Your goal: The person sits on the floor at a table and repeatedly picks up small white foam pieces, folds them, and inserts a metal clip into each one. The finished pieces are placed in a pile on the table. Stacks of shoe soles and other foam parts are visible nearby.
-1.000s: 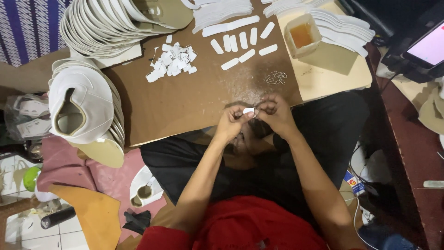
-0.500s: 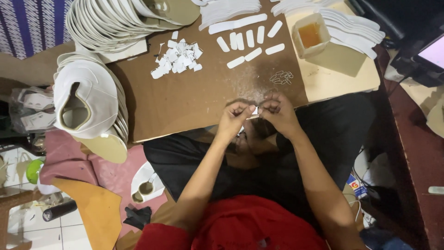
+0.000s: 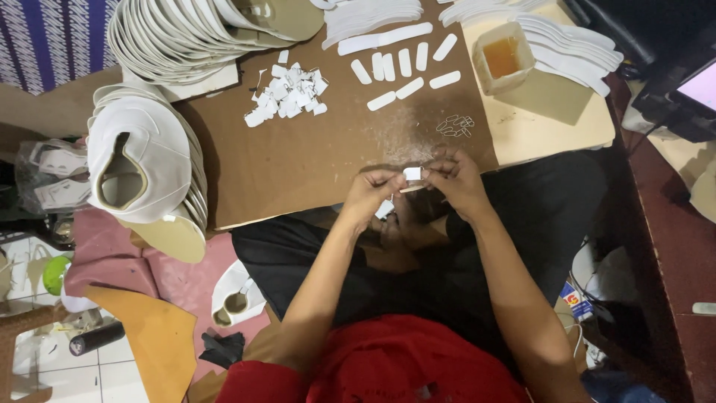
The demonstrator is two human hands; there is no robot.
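Observation:
My left hand and my right hand meet at the near edge of a brown board. Together they pinch a small white strip piece between thumbs and fingertips. Another small white bit shows just under my left hand. Farther up the board lie several white oblong strips in a row and a heap of small white scraps.
Stacks of white shoe-upper pieces rest at the left and along the top. A small box holding amber glue sits on a tan board at the right. Thin metal clips lie nearby. A screen glows at the far right.
The view has shifted slightly. My hands stay together at the board's edge, still working the white piece between the fingertips.

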